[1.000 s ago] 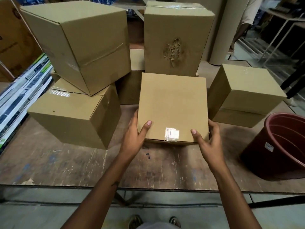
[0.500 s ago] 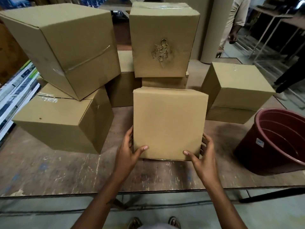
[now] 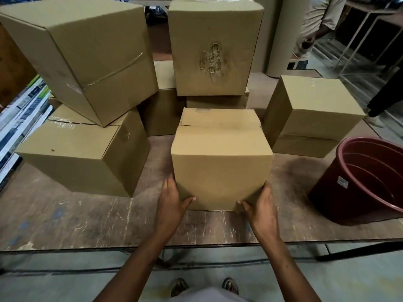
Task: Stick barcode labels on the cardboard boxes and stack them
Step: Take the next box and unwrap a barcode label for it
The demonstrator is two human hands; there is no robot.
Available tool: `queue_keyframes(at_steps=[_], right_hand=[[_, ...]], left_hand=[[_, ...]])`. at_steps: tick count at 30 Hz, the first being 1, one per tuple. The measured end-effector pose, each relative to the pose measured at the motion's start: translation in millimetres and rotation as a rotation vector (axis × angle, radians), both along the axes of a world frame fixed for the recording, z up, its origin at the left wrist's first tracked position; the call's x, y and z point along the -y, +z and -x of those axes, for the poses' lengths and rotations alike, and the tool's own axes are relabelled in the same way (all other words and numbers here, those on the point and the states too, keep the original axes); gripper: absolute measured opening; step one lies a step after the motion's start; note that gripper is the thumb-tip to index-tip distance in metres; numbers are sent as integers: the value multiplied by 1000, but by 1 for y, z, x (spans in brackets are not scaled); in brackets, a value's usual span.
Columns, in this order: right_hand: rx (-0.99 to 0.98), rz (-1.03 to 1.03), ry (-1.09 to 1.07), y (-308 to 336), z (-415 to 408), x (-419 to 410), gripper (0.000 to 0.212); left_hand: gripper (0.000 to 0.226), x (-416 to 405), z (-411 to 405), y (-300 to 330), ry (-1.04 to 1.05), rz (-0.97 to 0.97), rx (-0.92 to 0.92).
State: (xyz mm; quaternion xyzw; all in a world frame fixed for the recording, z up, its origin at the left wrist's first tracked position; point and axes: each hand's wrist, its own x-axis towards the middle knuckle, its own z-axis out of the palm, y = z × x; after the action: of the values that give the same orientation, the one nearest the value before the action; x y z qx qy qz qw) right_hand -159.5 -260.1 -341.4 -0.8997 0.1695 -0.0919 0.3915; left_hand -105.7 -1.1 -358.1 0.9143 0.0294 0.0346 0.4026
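1. Two hands are seen in the head view. The left hand (image 3: 171, 203) and the right hand (image 3: 260, 209) are clamped on the lower near corners of the centre box (image 3: 221, 171), thumbs across its near face.
2. The centre box stands on the worn table (image 3: 65, 219), near its front edge, between the left stack (image 3: 82, 153) and the right box (image 3: 309, 114); the maroon bucket (image 3: 368, 182) stands further right.
3. No barcode label is visible on the faces shown.
4. The box is judged light, stiff and matte. Hold is best taken at opposite lower edges; the taped top seam should not be pressed.
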Motion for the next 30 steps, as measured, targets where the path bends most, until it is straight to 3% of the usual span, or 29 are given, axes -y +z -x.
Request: queue_keyframes(at_steps=[3,11,13,15,17,24,30], right_hand=[[-3,19,-36,3,-4,-5,87],[390,141,-66,46,-13,-19,123],[404,293,-43,56,-15,-21,119],[363,445,7,61,-16,-22,100],[353,536,27,61,-15,-23,82],[333,578,44,53,-9,-21,65],[255,699,106,59,-14,-21,69]], left_hand=[[102,6,0,4,18,-41,-14],[136,17,8,51,34,89,250],[141,18,8,59,25,37,313],[142,18,6,64,4,-86,400],[136,17,4,64,-15,-210,448],[102,13,7,50,-6,-443,488],[93,19,0,55,-127,-528,504]])
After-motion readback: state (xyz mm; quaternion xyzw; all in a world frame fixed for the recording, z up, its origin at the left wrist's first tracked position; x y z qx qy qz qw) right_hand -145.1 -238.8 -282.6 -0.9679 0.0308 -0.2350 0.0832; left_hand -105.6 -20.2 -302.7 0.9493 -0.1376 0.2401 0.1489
